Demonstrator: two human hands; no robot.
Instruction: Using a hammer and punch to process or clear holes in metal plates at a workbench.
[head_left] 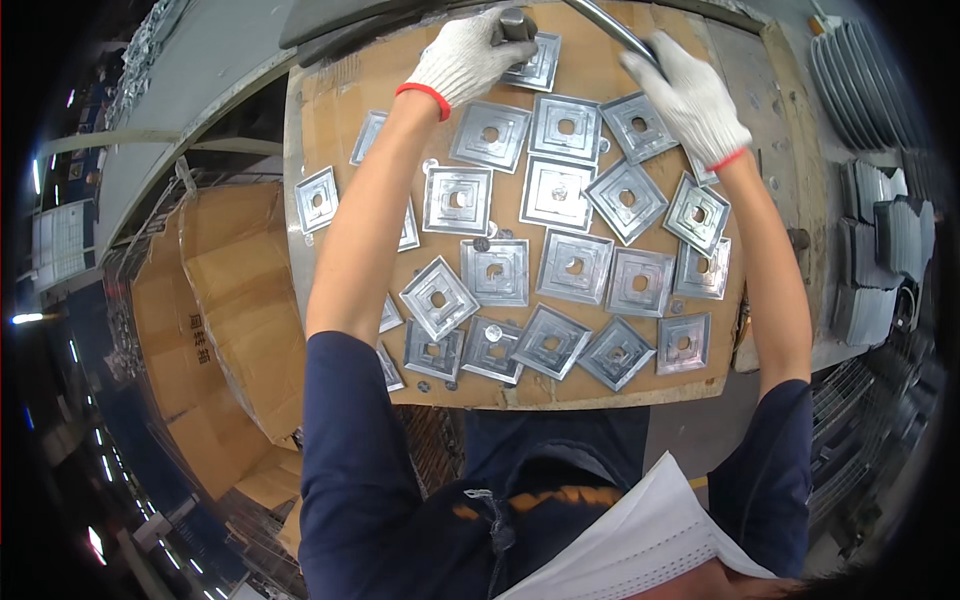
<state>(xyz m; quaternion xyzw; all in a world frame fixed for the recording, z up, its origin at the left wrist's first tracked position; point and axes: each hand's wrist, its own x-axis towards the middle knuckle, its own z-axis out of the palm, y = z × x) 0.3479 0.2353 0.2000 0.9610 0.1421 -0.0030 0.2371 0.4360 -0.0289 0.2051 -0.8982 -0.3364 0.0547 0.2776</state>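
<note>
Both hands wear white knit gloves with red cuffs. At the far edge of the table, my left hand (465, 58) is closed round a short metal cylinder (514, 24), which stands over a square metal plate (546, 62). My right hand (692, 95) grips the lower end of a shiny metal rod (612, 27). Its other end runs out of the top of the picture. Between my forearms lie many silvery square plates with stepped rims, most with a round hole in the middle. One bright plate (557, 192) has its centre filled, and small metal discs (481, 244) are scattered among them.
Brown cardboard covers the worktable (520, 398). Large folded cardboard boxes (225, 300) stand at left beside a wire cage. Stacked curved metal parts (868, 85) and grey pieces (880, 260) sit on the right. A grey surface (225, 60) lies at the far left.
</note>
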